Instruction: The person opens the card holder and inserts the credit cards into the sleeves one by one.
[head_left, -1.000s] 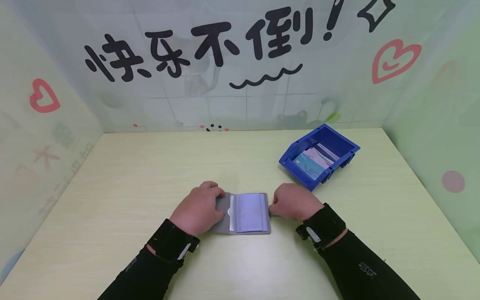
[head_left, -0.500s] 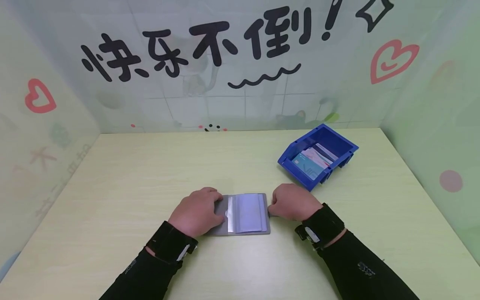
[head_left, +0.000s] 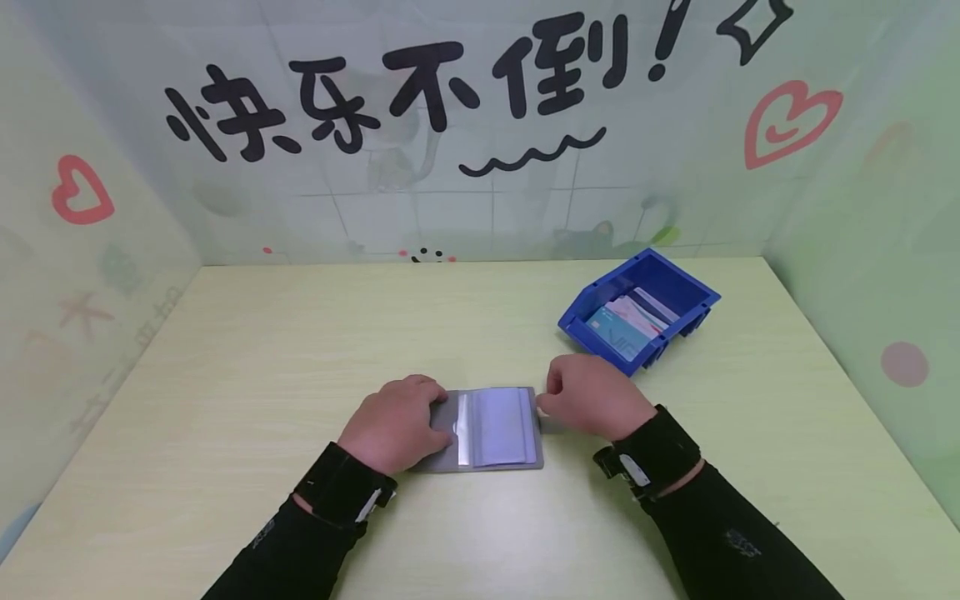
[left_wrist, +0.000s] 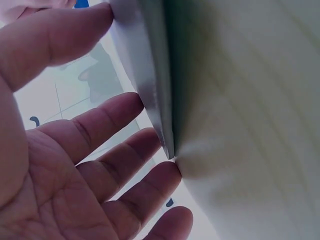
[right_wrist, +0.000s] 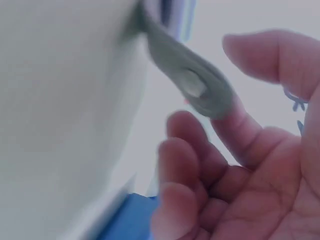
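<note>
A grey card holder (head_left: 501, 429) lies spread on the table, clear plastic sleeves showing on its right half. My left hand (head_left: 396, 423) rests at its left cover; in the left wrist view the thumb and fingertips touch the edge of the cover (left_wrist: 142, 55), fingers fairly straight. On the right, a short grey strap (right_wrist: 172, 62) with a round snap sticks out from the holder. My right hand (head_left: 596, 396) is just above it, index fingertip against the strap's end, thumb apart from it and the other fingers loosely bent.
A blue plastic bin (head_left: 686, 283) stands behind the right hand, with several cards (head_left: 621, 332) inside. The light wooden table (head_left: 300, 333) is enclosed at the back and sides by printed cloth walls (head_left: 480, 217).
My left hand has slid slightly left with the cover, which lies flatter. The right hand has lifted a little off the strap, and more of the strap shows beside the holder.
</note>
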